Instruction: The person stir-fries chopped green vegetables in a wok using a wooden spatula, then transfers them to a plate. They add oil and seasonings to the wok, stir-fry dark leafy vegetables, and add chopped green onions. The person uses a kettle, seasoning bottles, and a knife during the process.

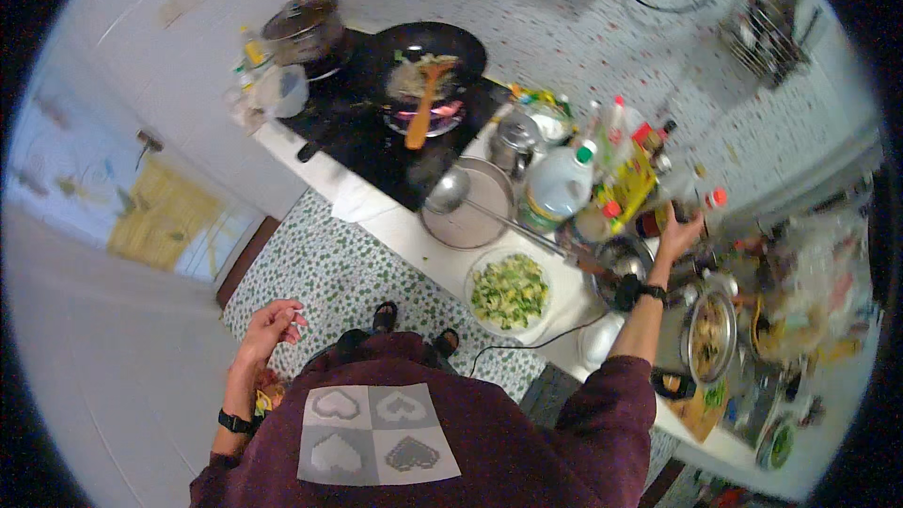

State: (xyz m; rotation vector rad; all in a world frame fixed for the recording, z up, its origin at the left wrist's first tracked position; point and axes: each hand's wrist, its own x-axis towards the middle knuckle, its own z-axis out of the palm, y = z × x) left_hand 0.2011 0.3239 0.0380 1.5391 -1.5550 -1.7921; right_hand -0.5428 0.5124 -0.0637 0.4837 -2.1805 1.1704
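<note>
At the right, my right hand (681, 234) is closed around a bottle of dark liquid (647, 224) with a red cap, among the seasonings on the counter; blur hides the exact finger contact. My left hand (271, 330) hangs free above the tiled floor, fingers loosely curled and holding nothing. On the lit stove (338, 134), a black wok (465, 49) holds pale food, and a wooden spatula (421, 116) rests in it. A bowl of chopped green vegetables (509, 293) stands on the counter in front of me.
A metal ladle (449, 192) lies across a round pan (465, 229). Behind are a large clear jug (557, 187) and a metal canister (515, 141). A lidded pot (303, 32) occupies the stove's far left. A steel bowl with food (709, 339) stands at right, near a cutting board (698, 416).
</note>
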